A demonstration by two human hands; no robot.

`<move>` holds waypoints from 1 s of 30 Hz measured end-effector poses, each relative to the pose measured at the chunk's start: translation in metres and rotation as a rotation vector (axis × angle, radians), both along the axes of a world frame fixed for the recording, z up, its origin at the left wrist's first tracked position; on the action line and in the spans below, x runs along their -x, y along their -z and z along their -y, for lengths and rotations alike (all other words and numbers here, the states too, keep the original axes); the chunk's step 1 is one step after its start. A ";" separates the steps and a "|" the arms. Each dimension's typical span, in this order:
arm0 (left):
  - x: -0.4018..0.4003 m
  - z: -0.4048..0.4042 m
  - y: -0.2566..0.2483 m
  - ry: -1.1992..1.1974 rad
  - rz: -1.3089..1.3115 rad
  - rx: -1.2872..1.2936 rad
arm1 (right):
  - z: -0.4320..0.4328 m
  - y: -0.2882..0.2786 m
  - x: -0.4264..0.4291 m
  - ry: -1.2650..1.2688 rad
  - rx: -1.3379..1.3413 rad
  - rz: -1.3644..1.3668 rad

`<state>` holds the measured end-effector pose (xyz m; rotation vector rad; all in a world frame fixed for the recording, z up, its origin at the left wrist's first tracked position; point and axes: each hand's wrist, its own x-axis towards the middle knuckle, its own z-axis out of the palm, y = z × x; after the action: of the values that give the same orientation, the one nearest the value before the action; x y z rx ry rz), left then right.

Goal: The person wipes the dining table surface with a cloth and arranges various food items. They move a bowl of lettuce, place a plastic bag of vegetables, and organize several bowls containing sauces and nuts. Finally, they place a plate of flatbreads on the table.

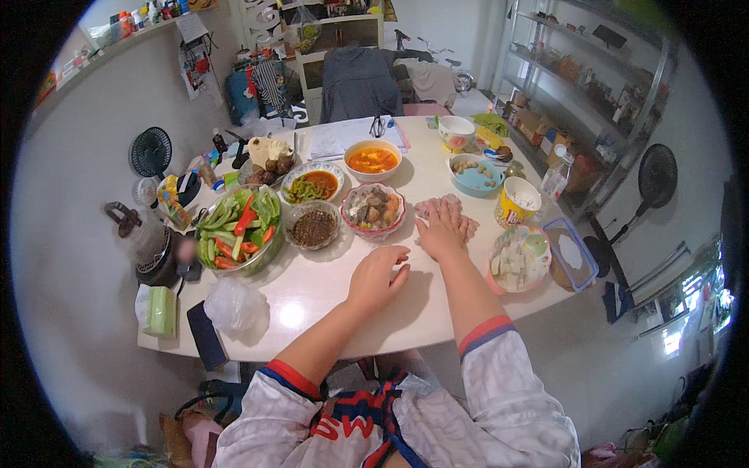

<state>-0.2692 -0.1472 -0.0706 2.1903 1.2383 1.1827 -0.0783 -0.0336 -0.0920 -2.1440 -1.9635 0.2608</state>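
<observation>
My right hand (pixel 440 231) holds a crumpled pale pink cloth (pixel 424 209) down against the white table, fingers spread over it. My left hand (pixel 377 278) is empty, its fingers half bent and the thumb apart, near the table's front middle. Just beyond it stands a red-rimmed bowl (pixel 373 212) of chunky food in pieces. A small glass bowl (pixel 313 226) of dark, speckled sauce is left of that. To the right of my right forearm sits a patterned bowl (pixel 518 261) with white cubes, probably tofu.
A large glass bowl (pixel 239 231) holds cut vegetables. Orange soup (pixel 373 161) and a greens dish (pixel 312 182) stand farther back. Right: a blue bowl (pixel 475 175), popcorn tub (pixel 518 202) and lidded container (pixel 566 254). Front left: a plastic bag (pixel 236 307), dark phone (pixel 206 336) and tissue pack (pixel 158 311).
</observation>
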 end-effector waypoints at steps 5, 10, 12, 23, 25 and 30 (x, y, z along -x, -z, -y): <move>0.006 -0.002 0.010 0.042 0.038 -0.111 | -0.068 0.017 -0.001 -0.111 -0.069 0.000; 0.012 -0.003 0.003 0.094 0.029 -0.100 | -0.143 0.023 0.008 -0.022 -0.129 -0.050; 0.017 -0.003 -0.002 0.106 0.041 -0.094 | -0.174 0.026 0.014 0.026 -0.145 -0.051; 0.018 -0.004 -0.010 0.104 0.118 -0.082 | -0.260 0.021 0.006 -0.047 -0.112 0.031; 0.015 -0.006 -0.008 0.103 0.093 -0.118 | -0.250 0.028 -0.003 -0.046 -0.109 0.027; 0.017 -0.005 -0.009 0.044 0.085 -0.114 | -0.175 0.021 0.009 -0.074 -0.050 0.048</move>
<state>-0.2863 -0.1424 -0.0618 2.2102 1.1084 1.3447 -0.0878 0.1414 -0.1134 -2.0678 -2.0565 0.1713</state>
